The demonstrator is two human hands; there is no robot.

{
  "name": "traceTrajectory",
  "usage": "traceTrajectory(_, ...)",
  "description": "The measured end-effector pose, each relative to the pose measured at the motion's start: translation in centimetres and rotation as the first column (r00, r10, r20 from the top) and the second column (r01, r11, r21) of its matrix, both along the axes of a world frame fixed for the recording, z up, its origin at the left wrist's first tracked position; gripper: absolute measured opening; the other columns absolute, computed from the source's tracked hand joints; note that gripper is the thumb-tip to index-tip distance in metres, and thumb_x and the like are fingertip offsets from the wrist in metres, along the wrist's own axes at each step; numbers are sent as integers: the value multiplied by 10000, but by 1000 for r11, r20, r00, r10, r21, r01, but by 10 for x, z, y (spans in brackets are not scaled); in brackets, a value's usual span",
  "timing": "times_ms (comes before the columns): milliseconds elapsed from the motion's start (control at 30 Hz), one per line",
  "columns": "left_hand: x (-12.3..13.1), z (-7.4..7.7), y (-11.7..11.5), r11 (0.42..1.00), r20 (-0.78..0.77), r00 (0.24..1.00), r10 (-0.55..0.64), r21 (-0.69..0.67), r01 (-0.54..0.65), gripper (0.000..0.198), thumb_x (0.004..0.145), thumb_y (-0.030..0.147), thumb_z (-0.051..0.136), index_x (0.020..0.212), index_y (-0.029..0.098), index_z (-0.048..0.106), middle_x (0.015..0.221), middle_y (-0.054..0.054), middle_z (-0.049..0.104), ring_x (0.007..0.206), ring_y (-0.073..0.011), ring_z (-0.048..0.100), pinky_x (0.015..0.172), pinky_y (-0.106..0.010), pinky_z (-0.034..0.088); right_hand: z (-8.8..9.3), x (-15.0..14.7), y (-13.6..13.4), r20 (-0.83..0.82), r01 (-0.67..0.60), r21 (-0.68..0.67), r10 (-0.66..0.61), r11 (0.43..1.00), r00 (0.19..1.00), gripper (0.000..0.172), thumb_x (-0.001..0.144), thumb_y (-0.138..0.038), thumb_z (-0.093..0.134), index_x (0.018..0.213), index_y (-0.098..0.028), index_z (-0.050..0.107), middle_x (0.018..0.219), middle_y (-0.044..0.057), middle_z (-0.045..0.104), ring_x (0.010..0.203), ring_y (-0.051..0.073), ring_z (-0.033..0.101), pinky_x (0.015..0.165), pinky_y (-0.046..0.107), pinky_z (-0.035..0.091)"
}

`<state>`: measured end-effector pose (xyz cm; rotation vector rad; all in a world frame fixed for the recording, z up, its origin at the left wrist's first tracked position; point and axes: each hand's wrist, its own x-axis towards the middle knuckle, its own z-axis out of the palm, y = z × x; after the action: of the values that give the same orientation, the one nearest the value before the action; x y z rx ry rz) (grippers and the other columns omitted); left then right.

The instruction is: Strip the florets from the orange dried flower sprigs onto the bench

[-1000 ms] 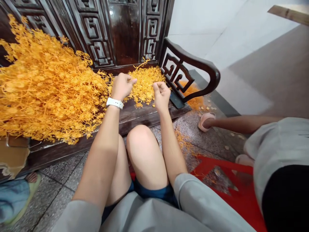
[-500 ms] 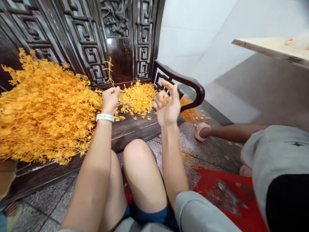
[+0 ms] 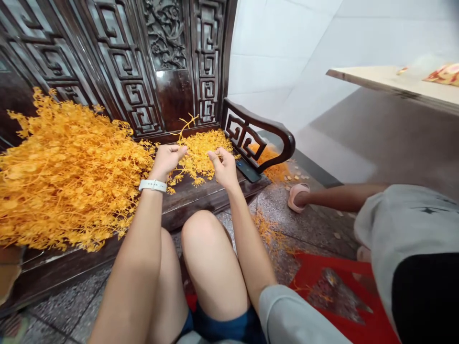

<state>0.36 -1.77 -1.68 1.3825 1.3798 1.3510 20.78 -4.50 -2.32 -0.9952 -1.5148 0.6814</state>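
Observation:
My left hand (image 3: 167, 160), with a pale watch strap on the wrist, pinches a yellow-orange plastic flower stem (image 3: 185, 126). Its bare, forked end sticks up above the fingers. Close by on the right, my right hand (image 3: 225, 167) has thumb and forefinger pressed together, and what lies between them is too small to make out. Behind both hands, a pile of small yellow plastic pieces (image 3: 208, 142) covers part of the dark wooden bench (image 3: 193, 197). A large heap of yellow-orange plastic flower sprigs (image 3: 71, 177) fills the bench to the left.
A dark phone (image 3: 248, 171) lies by the bench's carved armrest (image 3: 276, 136). Orange stems (image 3: 268, 160) are heaped on the floor beyond it. To the right sit another person's leg (image 3: 333, 197) and a red sheet (image 3: 304, 272). A pale tabletop (image 3: 380, 79) juts in at upper right.
My right hand has lowered and come closer to my left, its raised fingers now pinched. The stem in my left hand has tilted to the right. The view has shifted slightly.

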Motion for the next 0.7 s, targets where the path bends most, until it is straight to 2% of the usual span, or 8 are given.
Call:
traceTrajectory(167, -6, -14, 14, 929, 17, 931, 364, -75, -362, 339, 954, 182, 700, 619, 166, 652, 529, 37, 437, 528, -108, 321, 526, -255, 191, 57, -10, -64, 101, -406, 218, 393, 887, 914, 450, 1021, -576, 749, 785, -209, 639, 720, -13, 591, 660, 123, 494, 675, 308, 382)
traceTrajectory(267, -10, -12, 16, 961, 375, 896, 238, -223, -162, 309, 1043, 322, 684, 768, 183, 655, 494, 95, 326, 437, -85, 198, 462, -238, 147, 76, 0, -73, 100, -771, 77, 764, 632, 637, 372, 963, -532, 836, 822, -204, 733, 738, 9, 664, 649, 120, 579, 660, 296, 453)
traceTrajectory(333, -11, -6, 13, 982, 563, 819, 110, -189, -2, 305, 1031, 434, 743, 867, 188, 667, 489, 115, 320, 400, -66, 191, 423, -214, 147, 64, 5, -58, -91, -834, 0, 831, 552, 549, 482, 895, -650, 853, 780, -208, 699, 667, -7, 618, 552, 101, 524, 563, 269, 433)
traceTrajectory(367, -11, -2, 10, 987, 610, 790, 66, -155, 38, 316, 1010, 464, 779, 901, 186, 676, 491, 115, 344, 390, -56, 215, 410, -200, 159, 52, 5, -46, -301, -780, 21, 748, 626, 592, 571, 857, -752, 825, 763, -216, 650, 629, -29, 565, 493, 82, 445, 490, 243, 376)
traceTrajectory(433, -10, 6, 3, 991, 645, 764, 2, -101, 83, 349, 985, 503, 819, 947, 177, 703, 489, 114, 363, 377, -43, 231, 391, -185, 168, 23, 3, -22, -699, -568, -135, 328, 812, 636, 636, 890, -859, 685, 846, -231, 590, 652, -41, 541, 489, 77, 384, 441, 210, 322)
traceTrajectory(533, -4, 14, -6, 990, 623, 778, -84, -36, 136, 372, 990, 536, 814, 976, 172, 739, 471, 115, 334, 362, -36, 199, 379, -188, 154, -15, -4, -2, -810, -464, -444, -121, 767, 574, 572, 1004, -793, 559, 1026, -222, 584, 703, -24, 596, 495, 93, 397, 427, 202, 299)
traceTrajectory(600, 2, 17, -10, 984, 579, 805, -128, -25, 175, 378, 994, 546, 807, 958, 173, 753, 459, 113, 310, 356, -36, 184, 380, -195, 146, -27, -10, -1, -782, -421, -506, -195, 753, 591, 444, 1029, -658, 630, 1070, -218, 584, 709, -33, 603, 501, 96, 409, 446, 204, 323)
traceTrajectory(700, 11, 15, -11, 974, 513, 844, -159, -58, 219, 361, 984, 527, 817, 940, 171, 772, 457, 105, 316, 357, -38, 176, 385, -206, 135, -31, -18, -3, -766, -300, -467, -212, 832, 607, 273, 1001, -475, 704, 1042, -235, 582, 798, -29, 623, 623, 111, 539, 570, 213, 450)
